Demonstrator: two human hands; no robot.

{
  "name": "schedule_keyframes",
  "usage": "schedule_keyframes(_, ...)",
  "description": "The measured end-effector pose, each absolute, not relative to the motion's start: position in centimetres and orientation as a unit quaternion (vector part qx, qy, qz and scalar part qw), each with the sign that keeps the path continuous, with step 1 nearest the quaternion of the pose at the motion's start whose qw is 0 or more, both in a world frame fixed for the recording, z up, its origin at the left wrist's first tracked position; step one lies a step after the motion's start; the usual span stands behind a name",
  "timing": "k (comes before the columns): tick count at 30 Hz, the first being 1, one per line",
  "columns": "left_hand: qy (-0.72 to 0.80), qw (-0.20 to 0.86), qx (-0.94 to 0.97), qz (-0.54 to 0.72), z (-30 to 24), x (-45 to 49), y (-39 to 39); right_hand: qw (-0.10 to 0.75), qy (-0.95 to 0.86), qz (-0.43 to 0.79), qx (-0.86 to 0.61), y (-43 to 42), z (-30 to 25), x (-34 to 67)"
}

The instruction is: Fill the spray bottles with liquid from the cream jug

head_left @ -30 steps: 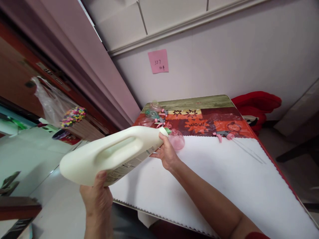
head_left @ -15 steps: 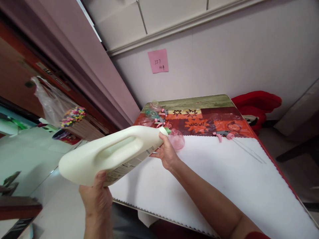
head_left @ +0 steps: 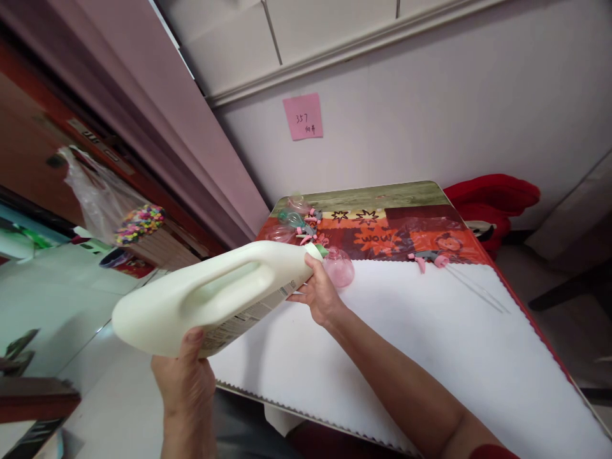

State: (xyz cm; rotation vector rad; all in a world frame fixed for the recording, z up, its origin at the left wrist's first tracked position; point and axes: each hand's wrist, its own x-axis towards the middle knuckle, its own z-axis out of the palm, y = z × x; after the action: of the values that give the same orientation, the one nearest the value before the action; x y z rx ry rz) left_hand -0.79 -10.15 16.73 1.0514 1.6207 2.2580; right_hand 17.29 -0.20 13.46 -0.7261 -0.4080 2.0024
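A large pale detergent jug [head_left: 157, 306] with a moulded handle is tilted almost level above the table. My left hand [head_left: 184, 376] supports its base end, thumb on the near side. Around the neck, below the green spout [head_left: 321, 251], my right hand [head_left: 318, 290] is closed. The spout meets the mouth of a pink translucent spray bottle body [head_left: 340, 271] standing on the white mat; whether liquid flows I cannot tell. A pink and grey spray trigger head [head_left: 429, 259] with a clear dip tube lies to the right.
Other clear and green spray bottles [head_left: 291, 218] with pink triggers lie at the table's back left. A white mat [head_left: 411, 331] covers the table's front. A pink note [head_left: 303, 116] is on the wall, and a plastic bag [head_left: 98, 197] hangs at left.
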Motion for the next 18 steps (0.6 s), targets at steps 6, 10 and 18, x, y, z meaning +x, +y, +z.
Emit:
schedule_keyframes(6,0.545,0.084,0.352,0.756,16.73,-0.90,-10.23,0.470,-0.169,0.815,-0.294,-0.15,13.52,17.33)
schedule_keyframes(10,0.549,0.088,0.351,0.754,16.89,-0.84,-10.31,0.469,-0.169,0.816,-0.292,-0.14,13.51,17.34)
schedule_keyframes(18,0.552,0.087,0.361,0.747,16.94,-0.63,-10.40,0.471,-0.165,0.815,-0.294,-0.10,13.56,17.32)
